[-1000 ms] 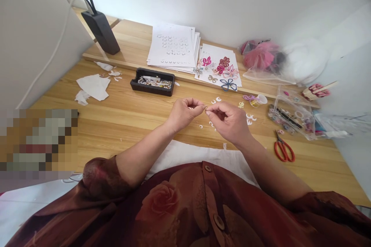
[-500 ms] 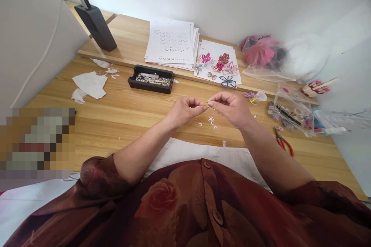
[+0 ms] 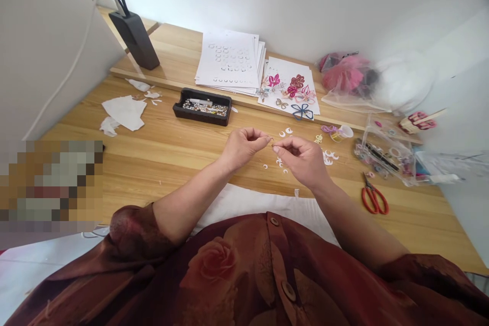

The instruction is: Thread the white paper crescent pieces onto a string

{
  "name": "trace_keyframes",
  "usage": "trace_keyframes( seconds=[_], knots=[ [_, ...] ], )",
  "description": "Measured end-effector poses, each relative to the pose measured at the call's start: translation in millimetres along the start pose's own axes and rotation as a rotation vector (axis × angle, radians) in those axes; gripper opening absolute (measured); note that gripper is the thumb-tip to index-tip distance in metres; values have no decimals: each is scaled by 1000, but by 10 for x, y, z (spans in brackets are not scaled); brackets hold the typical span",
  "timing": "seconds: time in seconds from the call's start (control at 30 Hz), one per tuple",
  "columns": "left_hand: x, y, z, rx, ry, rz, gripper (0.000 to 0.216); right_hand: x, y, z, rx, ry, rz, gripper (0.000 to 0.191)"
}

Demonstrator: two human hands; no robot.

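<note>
The left hand [image 3: 242,149] and right hand [image 3: 300,161] hover together just above a pine-toned wooden desk [image 3: 153,173], the forearms angled inward so the fingertips meet at the centre. The left thumb and forefinger close in a tight pinch on a tiny pale piece [image 3: 271,139], too small to identify, a grip that suits something a whole hand could not hold. The right fingertips curl in just beside it, though whether they touch it cannot be told. Small white cut-paper curls [image 3: 283,163] lie scattered beneath the hands, within easy reach. Farther up, a black tray [image 3: 202,120] keeps its glinting beads inside low walls, which probably stops them rolling away. Behind it, a sheet of paper printed with rings [image 3: 229,56] sits by a sheet of pink, crimson and blue paper flowers [image 3: 290,89]. Red-handled scissors [image 3: 374,200] lie off to the right, beside a clear plastic bag [image 3: 382,157] of crafting oddments.
</note>
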State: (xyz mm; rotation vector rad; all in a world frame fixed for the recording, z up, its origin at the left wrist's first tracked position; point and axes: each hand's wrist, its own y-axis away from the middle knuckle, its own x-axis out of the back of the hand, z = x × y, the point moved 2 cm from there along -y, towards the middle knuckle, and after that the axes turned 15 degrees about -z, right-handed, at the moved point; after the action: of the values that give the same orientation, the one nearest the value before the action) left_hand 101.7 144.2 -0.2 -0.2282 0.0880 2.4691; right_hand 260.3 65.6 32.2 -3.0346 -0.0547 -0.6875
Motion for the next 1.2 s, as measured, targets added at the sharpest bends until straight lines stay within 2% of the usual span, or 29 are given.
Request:
trace_keyframes(
  seconds=[0.2, 0.37, 0.53, 0.67, 0.8, 0.9, 1.0, 1.2],
  knots=[
    [-26, 19, 70, -20, -161, -28, 18, 39, 47, -182, 106, 267, 12, 9],
    [-45, 42, 110, -20, -219, -102, 20, 155, -52, -284, 113, 304, -51, 9],
    [-45, 44, 90, 5, -137, -175, 25, 266, -202, -241, 38, 166, -120, 13],
    [-34, 36, 72, -3, -86, -201, 29, 272, -270, -123, -59, -60, -187, 21],
    [-18, 16, 56, -21, -36, -167, 29, 179, -239, 16, -152, -319, -214, 33],
    [-12, 2, 36, -18, -2, -101, 29, 99, -177, 92, -174, -384, -188, 34],
    [-15, -2, 16, -6, 0, -35, 26, 50, -110, 105, -147, -294, -145, 27],
    [-31, 2, 30, -18, -105, 7, 19, 32, 27, -102, 31, 143, -25, 13]
  ],
)
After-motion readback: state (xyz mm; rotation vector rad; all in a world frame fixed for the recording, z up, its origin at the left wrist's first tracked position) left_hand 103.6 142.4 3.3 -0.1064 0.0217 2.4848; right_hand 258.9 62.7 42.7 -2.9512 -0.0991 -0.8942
